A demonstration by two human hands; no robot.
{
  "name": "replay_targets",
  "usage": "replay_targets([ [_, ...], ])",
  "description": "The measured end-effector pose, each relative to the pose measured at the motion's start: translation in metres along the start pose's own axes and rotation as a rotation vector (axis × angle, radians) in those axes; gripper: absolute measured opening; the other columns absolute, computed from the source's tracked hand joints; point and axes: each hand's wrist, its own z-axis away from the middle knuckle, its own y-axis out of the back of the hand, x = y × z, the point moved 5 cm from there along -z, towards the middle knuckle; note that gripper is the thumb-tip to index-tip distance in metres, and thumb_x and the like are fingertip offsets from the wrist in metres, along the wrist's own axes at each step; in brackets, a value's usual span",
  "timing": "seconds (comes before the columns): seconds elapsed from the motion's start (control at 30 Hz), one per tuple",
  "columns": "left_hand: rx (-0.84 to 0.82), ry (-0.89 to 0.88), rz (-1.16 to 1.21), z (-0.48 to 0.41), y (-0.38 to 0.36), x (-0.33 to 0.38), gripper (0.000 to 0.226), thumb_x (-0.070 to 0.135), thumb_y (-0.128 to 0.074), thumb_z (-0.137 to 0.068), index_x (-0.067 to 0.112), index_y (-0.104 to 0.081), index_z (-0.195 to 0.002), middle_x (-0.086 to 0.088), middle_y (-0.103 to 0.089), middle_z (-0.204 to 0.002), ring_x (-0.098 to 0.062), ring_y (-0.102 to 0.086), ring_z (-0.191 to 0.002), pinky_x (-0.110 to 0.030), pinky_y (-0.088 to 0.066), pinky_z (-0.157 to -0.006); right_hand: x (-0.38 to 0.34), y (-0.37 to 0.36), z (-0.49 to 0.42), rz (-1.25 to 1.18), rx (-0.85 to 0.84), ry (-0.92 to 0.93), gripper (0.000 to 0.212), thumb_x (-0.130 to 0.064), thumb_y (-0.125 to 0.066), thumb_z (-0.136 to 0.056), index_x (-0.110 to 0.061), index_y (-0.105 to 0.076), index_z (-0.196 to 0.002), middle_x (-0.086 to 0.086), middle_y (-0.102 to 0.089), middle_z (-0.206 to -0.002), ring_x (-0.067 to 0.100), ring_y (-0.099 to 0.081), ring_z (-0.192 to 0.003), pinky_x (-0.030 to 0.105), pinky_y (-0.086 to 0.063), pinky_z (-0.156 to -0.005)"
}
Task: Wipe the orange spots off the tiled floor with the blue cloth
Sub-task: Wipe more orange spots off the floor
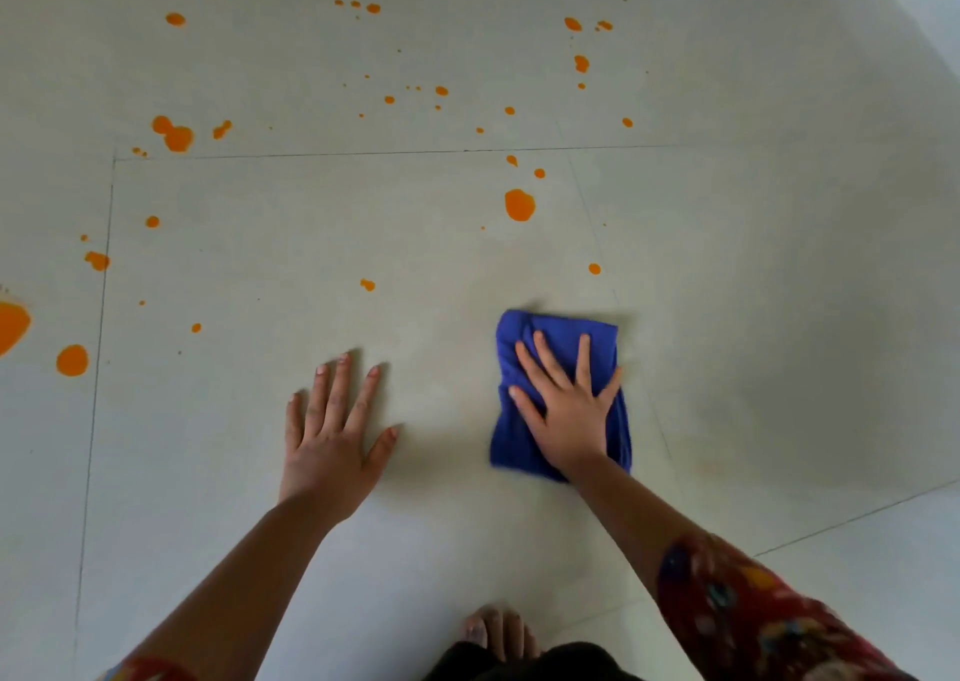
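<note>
A: Where is the cloth right now?

B: The blue cloth [519, 327] lies folded into a thick pad on the floor [311, 223]. The right hand [566, 410] presses it flat, fingers spread. The left hand [332, 436] is well apart from it, palm down on bare tile, holding nothing.

A: What could go wrong from here?

B: The orange spots [519, 204] look thick and wet, like paint or sauce. A light pass may smear them into a film rather than lift them. The biggest blob sits beyond the cloth's far edge, and I'd guess so small a pad soaks through quickly and starts printing colour back.

A: And the floor?

B: Pale, smooth, slightly glossy tiles with thin dark joints [311, 155]. Some drops lie close to a joint, where colour could lodge. Leaning on a flat palm on that surface risks a slip, and the left hand could slide into the drops nearby. There may be a faint yellowish haze right of the cloth, but the view is too soft to be sure.

A: The cloth itself?

B: Soft and napped, like microfibre, and it looks absorbent.
</note>
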Motion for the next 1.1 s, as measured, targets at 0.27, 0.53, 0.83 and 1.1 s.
replay_targets([
  [0.27,0.025,-0.006,-0.041,-0.001,-0.002,-0.003,0.071,0.065,-0.012,-0.091,0.033,-0.006,-0.154,0.001,-0.001,-0.163,-0.024,-0.006,-0.15,-0.044,-0.004,-0.117,-0.065,-0.006,0.036,-0.062,-0.031,0.47,0.051,-0.032,-0.034,-0.1,-0.021,-0.033,-0.15,-0.001,-0.031,-0.157,0.019,-0.022,-0.146,0.045,-0.021,-0.116],
  [0.53,0.038,-0.004,-0.04,0.001,-0.004,0.0,0.071,0.066,-0.008,-0.092,0.033,-0.009,-0.154,0.0,-0.004,-0.163,-0.023,-0.005,-0.15,-0.045,-0.004,-0.117,-0.07,0.002,-0.048,-0.129,0.083,0.093,0.052,-0.035,-0.033,-0.097,-0.015,-0.047,-0.143,0.005,-0.04,-0.152,0.027,-0.04,-0.139,0.052,-0.034,-0.111],
  [0.83,0.053,-0.002,-0.024,0.001,-0.003,0.001,0.07,0.059,-0.025,-0.092,0.033,-0.008,-0.154,0.001,-0.003,-0.163,-0.021,-0.003,-0.15,-0.043,-0.002,-0.117,-0.023,0.005,-0.084,-0.037,0.008,-0.022,0.056,-0.049,-0.022,-0.098,-0.033,-0.026,-0.151,-0.004,-0.028,-0.158,0.029,-0.027,-0.145,0.057,-0.022,-0.115],
  [1.1,0.077,0.016,0.044,0.002,-0.002,-0.004,0.068,0.057,-0.023,-0.093,0.031,-0.006,-0.154,0.004,-0.001,-0.163,-0.015,0.0,-0.15,-0.042,-0.006,-0.118,-0.049,-0.006,0.05,-0.008,-0.121,0.502,0.06,-0.045,-0.032,-0.099,-0.035,-0.01,-0.154,-0.006,-0.013,-0.162,0.021,-0.011,-0.15,0.052,-0.017,-0.117],
])
